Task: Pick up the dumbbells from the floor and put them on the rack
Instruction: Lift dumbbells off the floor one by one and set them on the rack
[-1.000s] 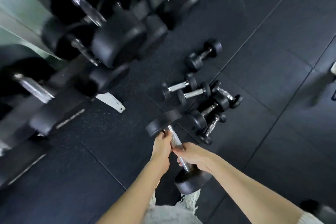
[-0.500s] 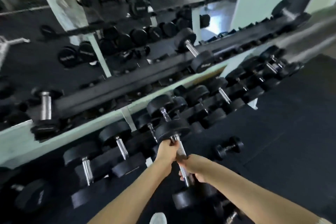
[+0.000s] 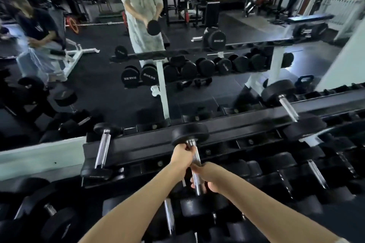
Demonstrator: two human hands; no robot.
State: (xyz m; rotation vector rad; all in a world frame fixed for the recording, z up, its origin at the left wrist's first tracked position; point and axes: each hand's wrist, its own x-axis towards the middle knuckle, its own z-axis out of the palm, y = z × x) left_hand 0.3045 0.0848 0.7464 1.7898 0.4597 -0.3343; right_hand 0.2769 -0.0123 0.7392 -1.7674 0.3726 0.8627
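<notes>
Nearest, right hand wrapped around the lower part of the chrome handle, fingers closed on the dumbbell. Just above, left hand clenched on the same handle, right under the far head. Dumbbell held in the air, tilted, far head level with the top rail of the rack, near head hidden low among racked weights. Best done by keeping both grips firm, levelling the handle across the rails, aiming for the open gap between the neighbouring dumbbell at left and the one at right. Lowering slowly, heads onto both rails, fingers clear before letting go. Beyond, mirror with reflections.
</notes>
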